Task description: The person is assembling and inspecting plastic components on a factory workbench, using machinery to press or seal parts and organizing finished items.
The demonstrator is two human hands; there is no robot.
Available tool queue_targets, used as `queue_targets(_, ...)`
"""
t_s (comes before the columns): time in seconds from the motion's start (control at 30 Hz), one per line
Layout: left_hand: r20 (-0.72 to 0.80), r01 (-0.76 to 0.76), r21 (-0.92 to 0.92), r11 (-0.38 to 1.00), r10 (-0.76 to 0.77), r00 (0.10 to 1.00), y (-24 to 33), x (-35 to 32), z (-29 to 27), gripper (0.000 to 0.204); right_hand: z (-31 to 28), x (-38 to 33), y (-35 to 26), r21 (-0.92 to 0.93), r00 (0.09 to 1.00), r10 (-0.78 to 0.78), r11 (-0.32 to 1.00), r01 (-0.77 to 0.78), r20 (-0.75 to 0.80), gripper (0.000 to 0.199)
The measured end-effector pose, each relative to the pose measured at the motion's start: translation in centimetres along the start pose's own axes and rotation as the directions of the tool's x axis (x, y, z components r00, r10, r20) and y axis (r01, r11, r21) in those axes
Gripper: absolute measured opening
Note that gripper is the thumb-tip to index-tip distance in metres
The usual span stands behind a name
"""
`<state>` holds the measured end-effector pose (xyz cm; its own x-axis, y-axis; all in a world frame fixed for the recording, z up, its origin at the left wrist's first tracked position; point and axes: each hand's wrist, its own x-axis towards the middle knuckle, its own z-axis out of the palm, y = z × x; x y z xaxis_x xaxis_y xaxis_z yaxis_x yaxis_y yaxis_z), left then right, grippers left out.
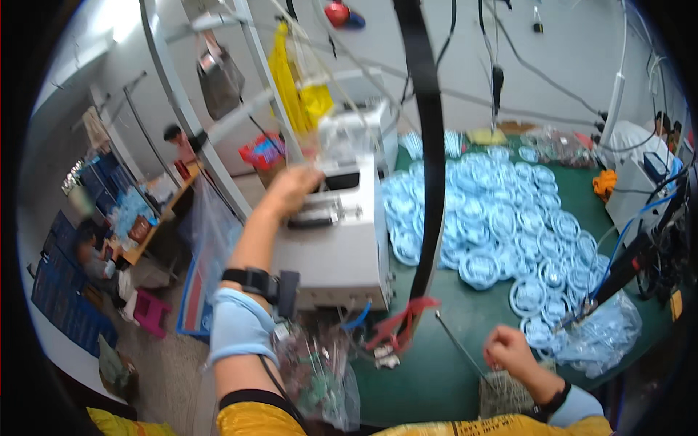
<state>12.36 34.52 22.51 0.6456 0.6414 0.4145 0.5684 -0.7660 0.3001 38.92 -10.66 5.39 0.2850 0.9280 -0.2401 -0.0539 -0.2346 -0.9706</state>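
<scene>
My left hand [294, 190] reaches over a grey box-shaped machine [327, 265], its bent fingers close together at the edge of a dark slot [342, 182] in the top. What they hold, if anything, is hidden. A black handle [313, 219] with metal fittings lies just below that hand. Low over the green table, my right hand [512, 351] is curled, and nothing shows clearly in its fingers. Beside it a thin metal rod [462, 347] slants down to a greyish block [504, 394]. A large heap of light-blue round, ring-edged pieces [480, 269] spreads beyond my right hand.
A black upright strap or post [429, 145] crosses the view, with red ribbon [403, 323] tied low on it. Clear plastic bags [316, 370] lie by my left forearm. Blue pieces in clear plastic [603, 338] sit at right. Other people work at a far-left table.
</scene>
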Motion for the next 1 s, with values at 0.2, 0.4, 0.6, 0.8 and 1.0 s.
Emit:
queue_targets(0.2, -0.512, -0.146, -0.033, 0.989, 0.109, 0.852, 2.1, -7.3, -1.4, 0.027, 4.0, 1.8, 0.3, 0.318, 0.991, 0.03, 0.946, -0.07, 0.129, 0.008)
queue_targets(0.4, -0.433, -0.02, -0.309, 0.951, -0.121, 0.893, 7.3, -22.9, -2.7, 0.018, 4.6, 2.2, 1.6, 0.428, 0.994, -0.004, 0.903, -0.043, 0.108, 0.011)
queue_targets(0.6, -0.322, 0.31, -0.433, 0.847, -0.466, 0.824, 10.1, -38.2, -3.6, 0.02, 6.1, 2.6, 1.2, 0.166, 0.982, 0.038, 0.984, -0.069, 0.186, 0.011)
queue_targets(0.8, -0.46, 0.246, -0.5, 0.83, -0.495, 0.737, 11.3, -44.8, -9.5, 0.018, 13.6, -1.5, -0.4, -0.48, 0.688, 0.186, 0.836, 0.264, 0.702, 0.022)
queue_targets(1.0, -0.843, -0.214, -0.211, 0.954, -0.067, 0.534, 14.4, -41.6, -17.1, 0.036, 10.0, -4.9, -15.4, -0.312, 0.584, -0.661, 0.494, 0.811, 0.471, 0.044)
